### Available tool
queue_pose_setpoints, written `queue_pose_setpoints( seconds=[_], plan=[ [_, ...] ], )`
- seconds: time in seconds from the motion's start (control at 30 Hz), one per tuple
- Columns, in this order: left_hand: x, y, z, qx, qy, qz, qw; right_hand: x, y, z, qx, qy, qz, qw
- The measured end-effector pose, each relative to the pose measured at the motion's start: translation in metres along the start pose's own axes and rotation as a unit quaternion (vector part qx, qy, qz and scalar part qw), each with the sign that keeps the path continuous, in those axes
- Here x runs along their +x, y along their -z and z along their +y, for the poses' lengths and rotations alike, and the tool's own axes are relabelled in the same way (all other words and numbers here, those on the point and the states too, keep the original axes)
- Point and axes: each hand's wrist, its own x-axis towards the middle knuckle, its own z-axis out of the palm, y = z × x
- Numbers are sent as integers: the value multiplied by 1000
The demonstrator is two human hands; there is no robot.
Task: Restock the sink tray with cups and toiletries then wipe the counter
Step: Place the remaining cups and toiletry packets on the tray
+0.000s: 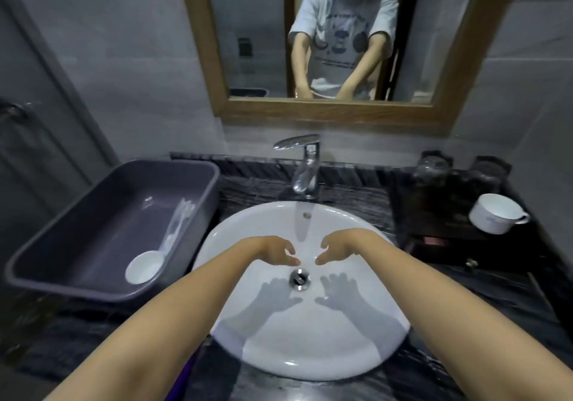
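Note:
My left hand (274,250) and my right hand (339,248) hover side by side over the white round sink basin (279,345), fingers apart and pointing down, holding nothing. Both are just above the drain (299,279) and below the chrome faucet (305,168). A dark tray (434,214) sits on the counter at the right, with a white mug (494,213) tilted on it and two clear glasses (434,168) at its back. A grey plastic tub (93,289) stands left of the sink, holding a white cup (143,267) lying on its side and wrapped toiletries (179,217).
The counter (483,307) is dark marbled stone. A wood-framed mirror (217,59) hangs above the faucet and reflects a person in a white T-shirt. Something purple (183,379) shows at the counter's front edge under my left arm. Grey tiled walls surround the counter.

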Motion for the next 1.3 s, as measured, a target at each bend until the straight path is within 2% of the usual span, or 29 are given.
queue_pose_setpoints(
  seconds=[0.03,0.17,0.27,0.33,0.43,0.5,0.6,0.7,0.9,1.03,1.3],
  plan=[
    [-8,-3,-27,-7,5,-10,1000,7,0,-31,-9,9,-12,1000],
    [-31,10,-39,-9,-21,-14,1000,16,7,-63,-10,13,-30,999],
    [-63,33,-85,-30,-44,-17,998,27,25,-113,8,27,-48,998],
    [-82,47,-116,-83,-61,-10,995,32,41,-141,30,40,-52,997],
    [-108,66,-152,-237,-101,-2,966,36,66,-175,48,50,-67,995],
    [-122,77,-178,-275,-105,13,956,35,84,-198,44,60,-73,995],
    [-136,85,-220,-278,-79,55,956,29,111,-228,26,81,-74,994],
    [-141,82,-258,-268,-20,93,959,27,133,-255,6,103,-41,994],
    [-136,48,-302,-318,37,110,941,56,147,-297,-50,149,7,988],
    [-123,20,-312,-350,62,98,930,93,138,-309,-78,164,22,983],
    [-100,-5,-304,-421,62,32,904,156,121,-308,-46,207,22,977]
  ],
)
